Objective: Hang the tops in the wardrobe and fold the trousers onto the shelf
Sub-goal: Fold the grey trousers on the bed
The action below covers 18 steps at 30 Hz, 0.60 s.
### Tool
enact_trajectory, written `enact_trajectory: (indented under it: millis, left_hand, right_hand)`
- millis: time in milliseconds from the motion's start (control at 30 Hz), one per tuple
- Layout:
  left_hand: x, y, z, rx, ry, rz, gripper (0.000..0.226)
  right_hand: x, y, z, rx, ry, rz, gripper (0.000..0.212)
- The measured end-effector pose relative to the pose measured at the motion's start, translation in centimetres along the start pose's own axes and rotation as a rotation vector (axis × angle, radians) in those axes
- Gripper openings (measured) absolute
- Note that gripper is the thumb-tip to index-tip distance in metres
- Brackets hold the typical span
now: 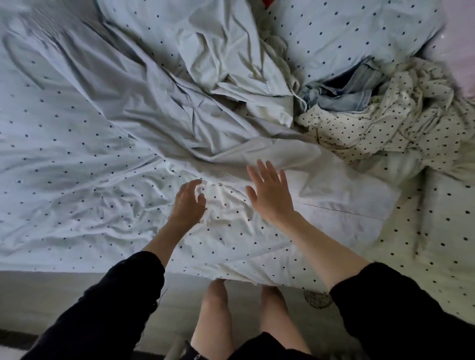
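Observation:
A plain white garment (334, 190) lies spread across the dotted bed cover, running from the pile at the back toward the bed's near edge. My right hand (270, 192) is open with straight fingers over its near part. My left hand (189, 200) hovers just left of it, fingers loosely curled, holding nothing. Light blue jeans (344, 92) sit crumpled at the back right. A cream top with dark dots (385, 128) lies bunched beside and in front of the jeans. More white cloth (231, 64) is heaped behind.
The bed cover (77, 159) is white with small dark dots and heavily wrinkled. Its near edge (231, 277) hangs over grey floor (51, 295), where my bare legs stand. A red scrap (267, 3) shows at the top edge.

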<state>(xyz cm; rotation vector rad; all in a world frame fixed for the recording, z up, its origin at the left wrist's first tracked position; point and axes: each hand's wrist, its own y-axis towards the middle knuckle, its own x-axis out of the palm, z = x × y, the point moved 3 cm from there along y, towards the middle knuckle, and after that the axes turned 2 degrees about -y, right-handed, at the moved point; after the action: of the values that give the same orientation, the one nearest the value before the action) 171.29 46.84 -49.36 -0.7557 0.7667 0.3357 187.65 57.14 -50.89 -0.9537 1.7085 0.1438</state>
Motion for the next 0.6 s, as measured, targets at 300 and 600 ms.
enact_trajectory:
  millis: [300,600]
  left_hand:
    - [-9.7,8.0,-7.6,0.002,-0.116,0.155,0.048]
    - [-29.5,26.9,-12.5,-0.089,-0.542,0.449,0.073]
  right_hand:
    - [1.1,11.0,-11.5,-0.058,-0.010,-0.078,0.057]
    - [-0.9,29.2,-26.1,-0.157,0.067,0.022,0.056]
